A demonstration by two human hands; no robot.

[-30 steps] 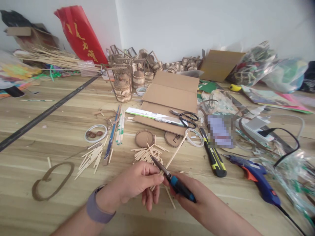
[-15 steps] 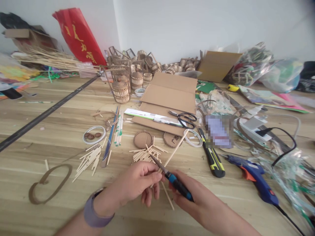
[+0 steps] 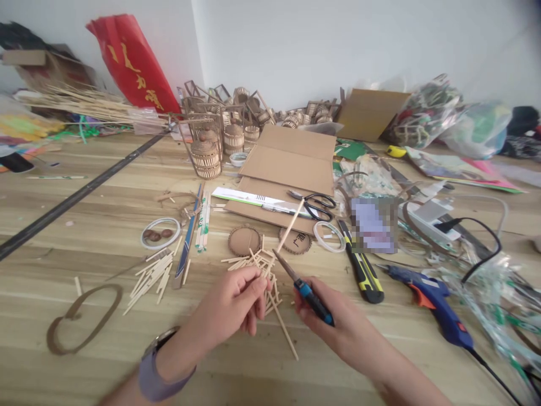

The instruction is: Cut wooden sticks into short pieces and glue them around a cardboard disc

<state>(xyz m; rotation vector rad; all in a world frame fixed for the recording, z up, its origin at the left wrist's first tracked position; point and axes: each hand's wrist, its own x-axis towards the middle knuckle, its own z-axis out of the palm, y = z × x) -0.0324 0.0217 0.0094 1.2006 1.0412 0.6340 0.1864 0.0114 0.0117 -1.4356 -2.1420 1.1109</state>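
Note:
My left hand [image 3: 230, 307] is closed in a pinch on a long thin wooden stick [image 3: 291, 227] that points up and away toward the cardboard. My right hand [image 3: 333, 324] grips a small cutter with a blue and black handle [image 3: 313, 301]; its tip sits beside the stick near my left fingertips. Under both hands lies a pile of short cut sticks [image 3: 257, 268] on the wooden table [image 3: 105, 248]. One longer stick [image 3: 284, 330] lies loose between my hands.
Another heap of short sticks [image 3: 152, 275] lies to the left, near a cardboard ring [image 3: 80, 321]. Cardboard discs [image 3: 244, 239], scissors [image 3: 316, 204], a folded cardboard sheet [image 3: 291, 163], a yellow-black knife [image 3: 363, 270] and a blue glue gun [image 3: 435, 304] lie beyond and right. Small woven baskets [image 3: 207, 158] stand at the back.
Both hands have moved slightly apart and away from me. The long stick now stands steeper, its far end swung left toward the scissors, and the cutter tip has left my left fingers.

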